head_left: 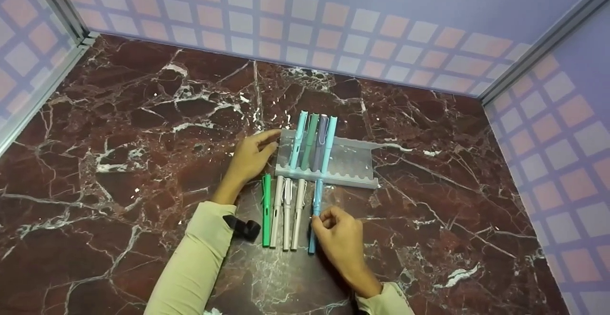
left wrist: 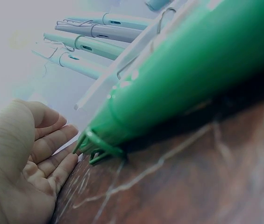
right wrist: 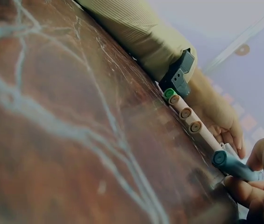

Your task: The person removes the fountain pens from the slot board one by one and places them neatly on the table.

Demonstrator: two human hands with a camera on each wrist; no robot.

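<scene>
My right hand (head_left: 340, 239) pinches a blue pen (head_left: 318, 192) between thumb and fingers, low over the table in front of the rack. The pen's blue end (right wrist: 219, 157) points toward the right wrist camera. The frosted pen rack (head_left: 355, 162) has a notched front edge. Across its left half lie a light blue pen (head_left: 298, 138), a dull green pen (head_left: 310, 143), a purple-grey pen (head_left: 320, 138) and another light blue pen (head_left: 330, 138). My left hand (head_left: 250, 160) reaches its extended fingers to the rack's left edge. In the left wrist view these fingers (left wrist: 52, 142) look loosely bent.
A bright green pen (head_left: 266, 215) and three beige pens (head_left: 287, 224) lie side by side in front of the rack. The dark red marbled table (head_left: 143, 172) is enclosed by a back wall (head_left: 381, 43) and side walls with pale squares.
</scene>
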